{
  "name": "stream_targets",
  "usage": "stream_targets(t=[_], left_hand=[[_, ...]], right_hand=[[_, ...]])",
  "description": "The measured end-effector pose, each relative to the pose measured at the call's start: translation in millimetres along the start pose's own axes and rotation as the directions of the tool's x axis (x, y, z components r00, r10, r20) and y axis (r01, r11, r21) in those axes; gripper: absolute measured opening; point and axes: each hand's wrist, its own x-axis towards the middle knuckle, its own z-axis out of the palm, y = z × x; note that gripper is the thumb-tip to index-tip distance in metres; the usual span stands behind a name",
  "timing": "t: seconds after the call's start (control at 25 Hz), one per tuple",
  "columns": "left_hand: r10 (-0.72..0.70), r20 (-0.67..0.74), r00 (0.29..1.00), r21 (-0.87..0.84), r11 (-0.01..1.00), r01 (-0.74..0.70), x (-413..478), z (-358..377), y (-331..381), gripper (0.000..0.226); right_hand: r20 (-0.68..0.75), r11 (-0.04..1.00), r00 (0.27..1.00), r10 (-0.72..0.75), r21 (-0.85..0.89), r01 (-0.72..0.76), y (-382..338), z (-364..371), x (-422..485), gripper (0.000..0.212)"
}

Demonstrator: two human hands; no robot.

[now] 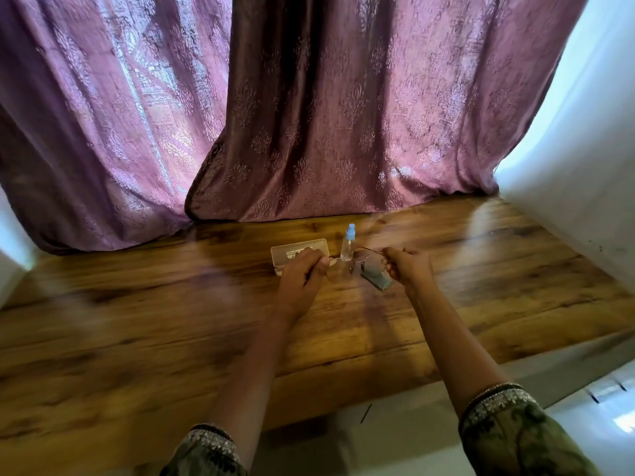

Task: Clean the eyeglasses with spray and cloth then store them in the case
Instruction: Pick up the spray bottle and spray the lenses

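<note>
You hold the eyeglasses (347, 266) just above the wooden desk (137, 321), your left hand (302, 273) pinching one end and your right hand (407, 266) the other, with the open case (292, 254), spray bottle (347, 243) and folded cloth (376, 278) just behind them.

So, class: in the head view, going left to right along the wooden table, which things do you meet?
case → left hand → spray bottle → cloth → right hand. The eyeglasses span both hands, so they are left out.
</note>
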Motion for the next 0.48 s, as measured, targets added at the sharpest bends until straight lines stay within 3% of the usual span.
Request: stream_targets(t=[0.16, 0.28, 0.48], left_hand=[[-0.043, -0.144, 0.989, -0.052, 0.998, 0.036, 6, -1, -2, 0.043], [-0.088, -0.257, 0.963, -0.074, 0.995, 0.071, 16, -10, -8, 0.028], [-0.19, -0.363, 0.912, -0.139, 0.979, 0.148, 38, -21, -24, 0.031]], right_hand=[[0.117, 0.99, 0.991, 0.059, 0.122, -0.073, -6, 12, 7, 0.018], [0.142, 0.984, 0.989, 0.045, 0.164, -0.069, -7, 18, 17, 0.026], [0.017, 0.995, 1.0, -0.026, -0.095, 0.028, 12, 30, 57, 0.019]])
